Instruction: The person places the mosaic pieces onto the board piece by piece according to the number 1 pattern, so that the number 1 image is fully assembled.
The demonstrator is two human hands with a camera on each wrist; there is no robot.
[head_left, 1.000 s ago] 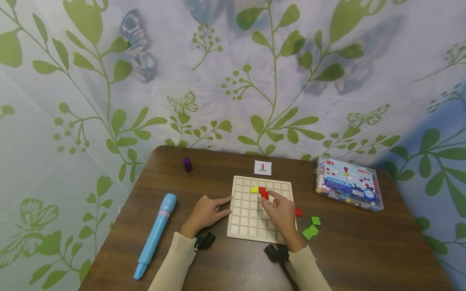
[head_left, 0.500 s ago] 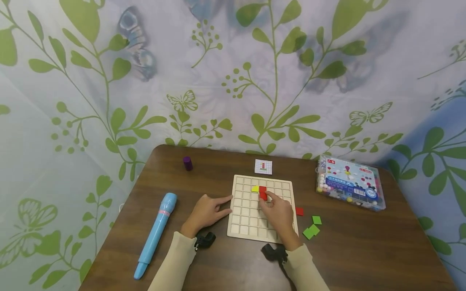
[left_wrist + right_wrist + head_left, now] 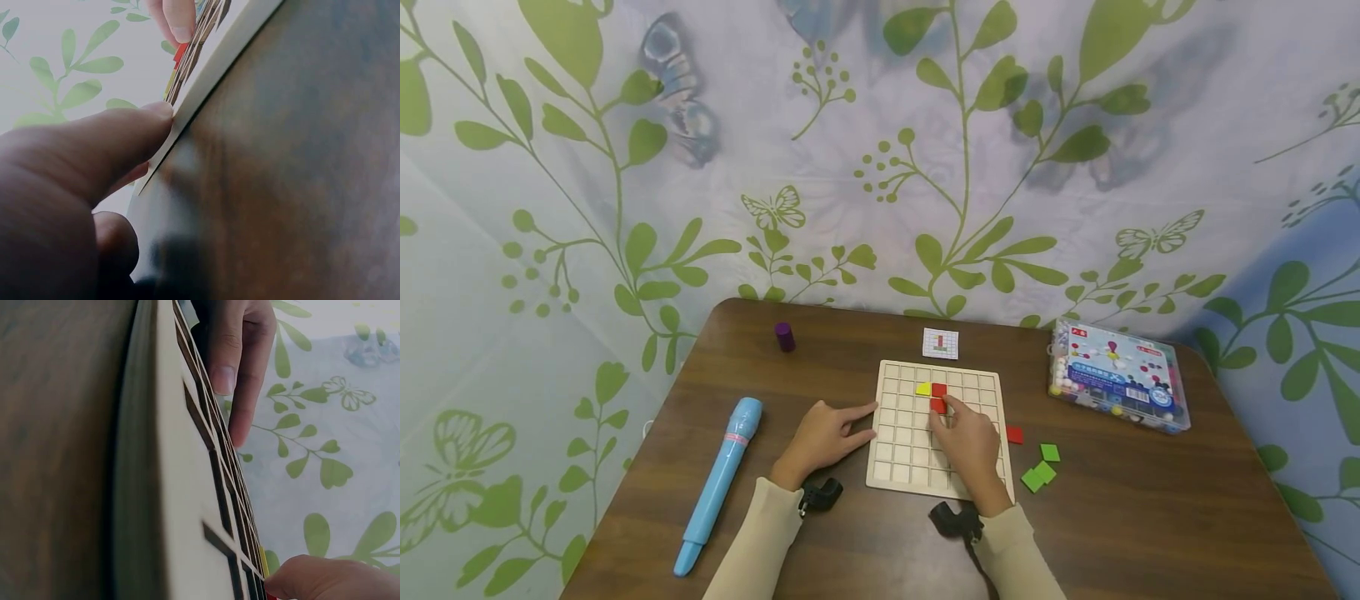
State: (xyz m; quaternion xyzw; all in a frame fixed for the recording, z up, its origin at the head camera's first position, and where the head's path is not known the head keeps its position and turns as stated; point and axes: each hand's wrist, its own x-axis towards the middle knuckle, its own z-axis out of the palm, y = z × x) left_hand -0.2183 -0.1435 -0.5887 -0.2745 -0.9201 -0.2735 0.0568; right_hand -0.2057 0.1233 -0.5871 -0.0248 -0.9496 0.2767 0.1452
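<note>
A pale wooden grid board (image 3: 910, 475) lies on the brown table. In its upper rows sit a yellow tile (image 3: 923, 389) and a red tile (image 3: 939, 389) side by side. My right hand (image 3: 942, 410) reaches over the board and pinches a second red tile (image 3: 937, 405) in the cell just below the first. My left hand (image 3: 867, 421) rests on the table with straight fingers (image 3: 112, 140) touching the board's left edge (image 3: 212, 75). The right wrist view looks along the board (image 3: 181, 487) toward the left hand's fingers (image 3: 240, 362).
Right of the board lie a loose red tile (image 3: 1014, 434) and green tiles (image 3: 1049, 452). A pattern card (image 3: 941, 343) sits behind the board, a clear plastic box (image 3: 1116, 377) at the far right. A purple cylinder (image 3: 785, 337) and blue pen-shaped toy (image 3: 718, 483) lie left.
My right hand has drawn the second red tile slightly toward me and set it into the cell below the first red tile. The left hand stayed put.
</note>
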